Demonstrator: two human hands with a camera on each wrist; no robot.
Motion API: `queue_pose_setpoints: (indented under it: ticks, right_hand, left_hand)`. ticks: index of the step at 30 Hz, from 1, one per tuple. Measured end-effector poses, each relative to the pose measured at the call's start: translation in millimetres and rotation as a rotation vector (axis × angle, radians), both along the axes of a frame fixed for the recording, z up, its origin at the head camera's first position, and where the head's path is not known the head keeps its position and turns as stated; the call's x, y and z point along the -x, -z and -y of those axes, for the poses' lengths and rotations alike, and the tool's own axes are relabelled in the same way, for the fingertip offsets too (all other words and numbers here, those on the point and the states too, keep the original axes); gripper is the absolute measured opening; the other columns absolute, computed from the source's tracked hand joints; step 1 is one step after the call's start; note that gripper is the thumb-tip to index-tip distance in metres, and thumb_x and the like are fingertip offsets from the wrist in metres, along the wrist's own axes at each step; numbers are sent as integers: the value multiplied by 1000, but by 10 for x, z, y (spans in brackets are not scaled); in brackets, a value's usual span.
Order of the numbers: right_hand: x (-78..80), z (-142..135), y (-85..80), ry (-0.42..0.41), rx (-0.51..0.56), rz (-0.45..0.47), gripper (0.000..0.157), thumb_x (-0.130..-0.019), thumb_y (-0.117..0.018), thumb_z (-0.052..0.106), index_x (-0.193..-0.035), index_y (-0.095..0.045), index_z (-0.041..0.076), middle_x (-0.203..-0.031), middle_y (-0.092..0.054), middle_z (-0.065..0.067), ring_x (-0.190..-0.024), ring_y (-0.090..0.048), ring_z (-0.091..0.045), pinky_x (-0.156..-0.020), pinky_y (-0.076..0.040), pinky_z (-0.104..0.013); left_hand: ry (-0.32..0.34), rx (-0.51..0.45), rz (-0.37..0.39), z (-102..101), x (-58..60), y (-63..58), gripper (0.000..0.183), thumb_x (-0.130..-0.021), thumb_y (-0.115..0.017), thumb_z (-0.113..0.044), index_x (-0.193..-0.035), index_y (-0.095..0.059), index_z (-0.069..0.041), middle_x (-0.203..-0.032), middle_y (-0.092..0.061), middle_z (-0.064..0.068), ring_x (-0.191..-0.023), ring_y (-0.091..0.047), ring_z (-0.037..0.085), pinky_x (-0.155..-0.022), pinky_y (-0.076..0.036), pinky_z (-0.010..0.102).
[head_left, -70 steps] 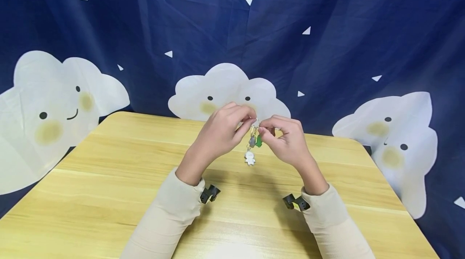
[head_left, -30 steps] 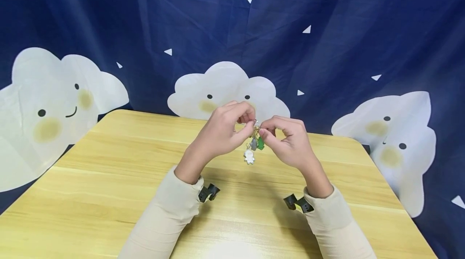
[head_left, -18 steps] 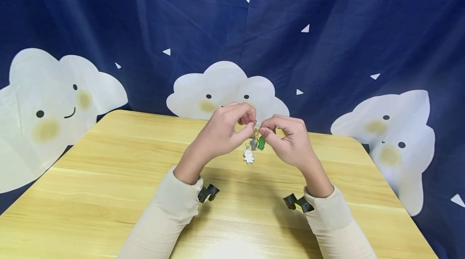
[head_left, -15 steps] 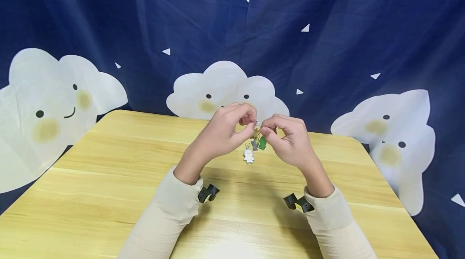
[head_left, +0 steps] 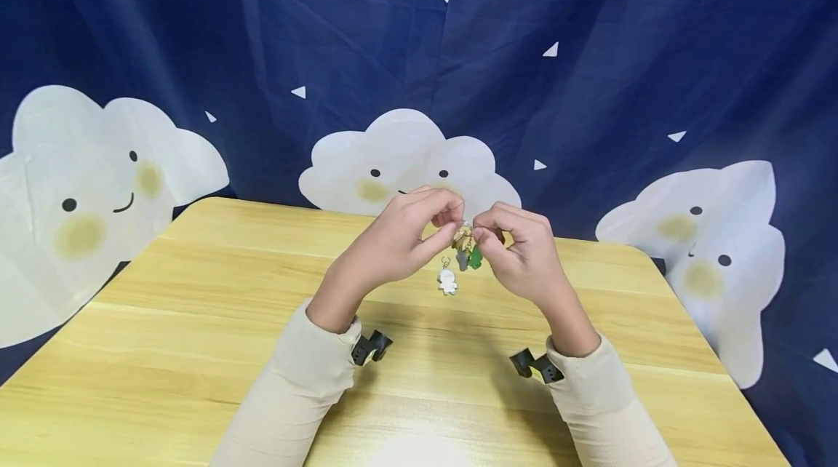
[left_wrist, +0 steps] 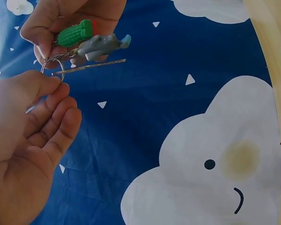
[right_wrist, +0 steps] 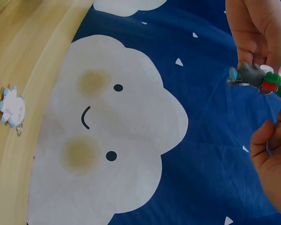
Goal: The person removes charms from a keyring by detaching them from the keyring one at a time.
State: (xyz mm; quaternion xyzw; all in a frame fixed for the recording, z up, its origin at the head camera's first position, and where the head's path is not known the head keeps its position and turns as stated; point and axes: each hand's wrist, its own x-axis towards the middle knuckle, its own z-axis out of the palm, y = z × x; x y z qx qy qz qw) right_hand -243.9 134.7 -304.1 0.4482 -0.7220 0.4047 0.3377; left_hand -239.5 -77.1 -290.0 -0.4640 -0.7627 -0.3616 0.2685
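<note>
My left hand (head_left: 409, 238) pinches a metal key ring (left_wrist: 63, 69) between thumb and index finger, the other fingers curled loosely below it. Opposite, my right hand (head_left: 520, 252) pinches the ring's edge where the short chains join, thumb against index finger. From the ring hang a green charm (left_wrist: 76, 34) with a red end, a grey animal-like charm (left_wrist: 100, 47) with a light blue tip, and a thin flat piece (left_wrist: 91, 67) seen edge-on. A white figure charm (head_left: 447, 281) with its own small ring (right_wrist: 19, 129) lies on the table, apart from both hands.
The light wooden table (head_left: 196, 321) stretches under both arms. Behind its far edge hangs a dark blue curtain (head_left: 366, 30) printed with white clouds and triangles. Black wrist cameras (head_left: 372, 348) sit at both cuffs.
The hands have shifted slightly right with the key ring, and the green and grey charms have swung right, away from above the white figure. Both hands keep their pinch; the white figure stays put.
</note>
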Motion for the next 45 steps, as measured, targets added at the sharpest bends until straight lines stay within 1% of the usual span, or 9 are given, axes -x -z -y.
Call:
queue_pose_setpoints:
  ticks: [8,19,22,27,29,31,39,42,45]
  right_hand:
    - [13,-33,-14,0,-7,17,17,-88,-57,0,-78,-68,8,-69,-59,4,-60,-47,-9,-52,-37,-26]
    - [8,-79,-22,33,-7,50,12,-90,-64,1,-84,-72,8,-69,-58,5,-62,-49,-9,-56,-37,-21]
    - [2,-83,-27,39,-20,51,13,-90,-63,1,-84,-72,9,-70,-58,6,-62,-50,-9,-57,-38,-21]
    - [5,-99,-38,58,-53,63,15,-92,-63,2,-85,-72,11,-71,-59,7,-62,-50,-9,-58,-39,-21]
    - [11,-104,-37,71,-67,66,15,-92,-62,3,-85,-72,11,-71,-58,7,-62,-50,-9,-57,-38,-20]
    - [22,-107,-38,87,-77,57,14,-93,-62,4,-86,-72,10,-70,-57,7,-61,-49,-9,-57,-37,-21]
    - [31,-98,-42,118,-36,-24,13,-92,-61,6,-86,-73,8,-71,-58,4,-64,-50,-10,-55,-37,-21]
    - [32,-95,-42,115,-20,-36,12,-92,-62,7,-86,-72,7,-71,-59,2,-66,-51,-11,-56,-37,-21]
    - [42,-92,-35,107,-17,-41,11,-92,-62,6,-87,-72,7,-72,-61,2,-67,-52,-12,-58,-38,-21]
  left_hand:
    - [-16,38,-88,-13,-30,-32,7,-97,-66,1,-97,-65,-6,-93,-66,1,-89,-58,16,-81,-48,25]
    - [-48,-83,-28,-7,-59,-37,4,-96,-70,-4,-100,-72,-3,-93,-71,3,-85,-60,15,-77,-52,27]
    - [-59,-43,-88,-12,-55,-38,4,-97,-68,-2,-100,-71,-3,-95,-70,5,-89,-60,18,-81,-51,28]
    - [-113,67,-256,-26,-78,-42,7,-97,-67,1,-103,-70,-1,-98,-69,7,-94,-60,25,-85,-51,29]
    - [-133,94,-283,-34,-81,-33,7,-97,-67,1,-103,-69,-1,-98,-68,7,-94,-60,26,-85,-52,29]
    - [-141,92,-255,-47,-73,-25,7,-98,-66,0,-104,-69,-1,-98,-68,7,-94,-59,25,-84,-51,28]
    - [-92,-30,47,-51,-21,3,8,-99,-69,-10,-102,-73,-4,-95,-71,2,-86,-61,14,-77,-52,27]
    - [-91,-44,80,-48,-11,5,8,-99,-69,-10,-101,-73,-4,-93,-71,2,-83,-62,12,-76,-52,25]
    - [-100,-77,66,-52,-8,4,8,-98,-69,-9,-101,-73,-3,-93,-71,2,-83,-64,12,-77,-53,24]
